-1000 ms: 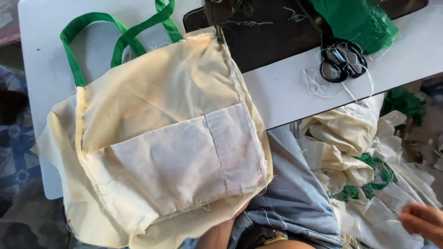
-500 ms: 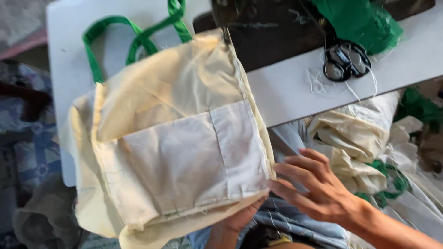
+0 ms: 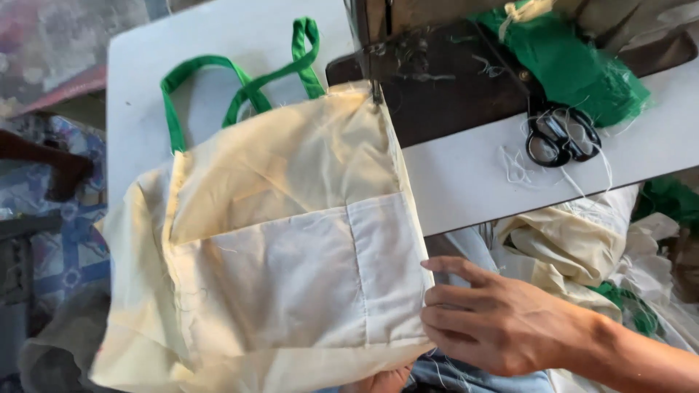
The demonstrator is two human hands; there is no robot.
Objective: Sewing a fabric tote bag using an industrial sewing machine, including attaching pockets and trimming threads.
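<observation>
From the head view, your right hand point(image 3: 502, 324) lies flat and open against the right edge of the cream cloth bag point(image 3: 284, 247), fingers point(image 3: 455, 269) stretched toward the seam where the paler patch pocket point(image 3: 306, 280) ends. It presses on the cloth rather than pinching it. Your left hand point(image 3: 382, 380) shows only as a sliver under the bag's bottom edge, beneath the cloth; you cannot tell from here whether it grips the fabric or merely props it up.

The bag hangs half off the front edge of the white table point(image 3: 466, 175), its upper part resting on the tabletop and its lower part spread over your lap. Its two green handles point(image 3: 240, 84) loop out from the top onto the table. The bag's top right corner sits right at the dark sewing machine bed point(image 3: 444, 80), touching its front.

Further right on the table, black scissors point(image 3: 562, 137) lie among loose threads, just beside a bunch of green fabric point(image 3: 575, 62) that rests on the machine bed. Below the table edge, to the right of your right hand, a heap of cream and green fabric pieces point(image 3: 575, 247) is piled.
</observation>
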